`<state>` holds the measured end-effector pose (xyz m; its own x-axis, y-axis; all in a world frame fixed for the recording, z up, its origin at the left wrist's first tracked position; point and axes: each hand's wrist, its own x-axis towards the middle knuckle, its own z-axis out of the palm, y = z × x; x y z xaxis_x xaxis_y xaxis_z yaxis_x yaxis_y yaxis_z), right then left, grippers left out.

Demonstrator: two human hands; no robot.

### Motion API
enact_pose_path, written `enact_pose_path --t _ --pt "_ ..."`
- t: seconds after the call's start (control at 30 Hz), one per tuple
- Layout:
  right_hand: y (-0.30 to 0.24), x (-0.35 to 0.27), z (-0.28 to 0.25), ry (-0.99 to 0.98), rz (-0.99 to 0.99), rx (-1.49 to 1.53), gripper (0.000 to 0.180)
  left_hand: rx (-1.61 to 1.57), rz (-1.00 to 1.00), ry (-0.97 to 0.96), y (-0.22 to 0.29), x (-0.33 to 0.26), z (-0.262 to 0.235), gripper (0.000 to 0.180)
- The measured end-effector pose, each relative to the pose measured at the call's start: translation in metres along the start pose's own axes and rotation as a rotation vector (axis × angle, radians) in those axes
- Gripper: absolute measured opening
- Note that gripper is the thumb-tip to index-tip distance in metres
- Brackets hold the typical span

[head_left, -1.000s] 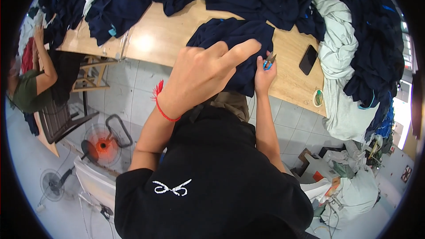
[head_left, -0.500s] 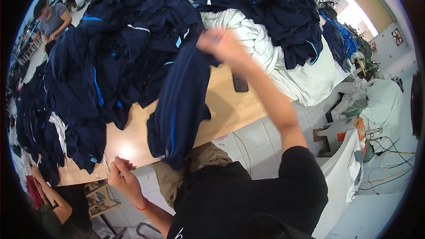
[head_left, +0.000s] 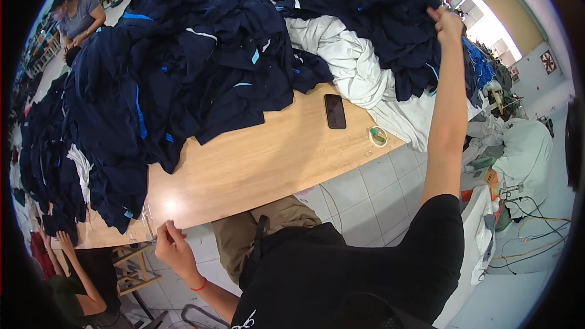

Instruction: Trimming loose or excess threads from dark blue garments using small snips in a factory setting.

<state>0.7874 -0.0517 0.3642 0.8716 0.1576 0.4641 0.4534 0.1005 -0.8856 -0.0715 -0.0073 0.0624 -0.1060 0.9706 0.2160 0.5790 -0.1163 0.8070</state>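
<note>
My right hand [head_left: 448,21] is stretched far out to the upper right, fingers closed on the edge of a navy garment [head_left: 414,55] lying on top of a heap of navy clothes [head_left: 372,6]. White cloth [head_left: 359,67] lies under that heap. My left hand [head_left: 173,247] is low at the near edge of the wooden table [head_left: 256,158], fingers curled together, and nothing shows in them. A large pile of navy garments with light blue trim [head_left: 183,73] covers the table's left half.
A black phone [head_left: 335,111] and a small tape roll [head_left: 378,136] lie on the table near its right end. Other people work at the upper left [head_left: 79,15] and lower left [head_left: 85,280]. White-covered equipment [head_left: 524,146] and cables stand on the tiled floor at right.
My right hand has carried the navy garment up off the table and over to the right-hand heap. My left hand dropped from the table's middle to its near edge.
</note>
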Motion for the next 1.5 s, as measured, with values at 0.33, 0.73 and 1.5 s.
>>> enact_pose_path --t 0.33,0.73,1.5 --pt "0.188 -0.389 0.084 -0.736 0.173 -0.353 0.031 0.012 0.045 -0.013 0.021 -0.01 -0.003 0.044" --pt "0.118 -0.608 0.319 -1.15 -0.293 0.076 0.049 -0.278 -0.063 0.416 0.051 -0.049 -0.015 0.025" --pt "0.154 -0.619 0.162 -0.938 0.73 0.25 0.03 -0.115 0.219 0.296 0.036 -0.018 0.001 0.032"
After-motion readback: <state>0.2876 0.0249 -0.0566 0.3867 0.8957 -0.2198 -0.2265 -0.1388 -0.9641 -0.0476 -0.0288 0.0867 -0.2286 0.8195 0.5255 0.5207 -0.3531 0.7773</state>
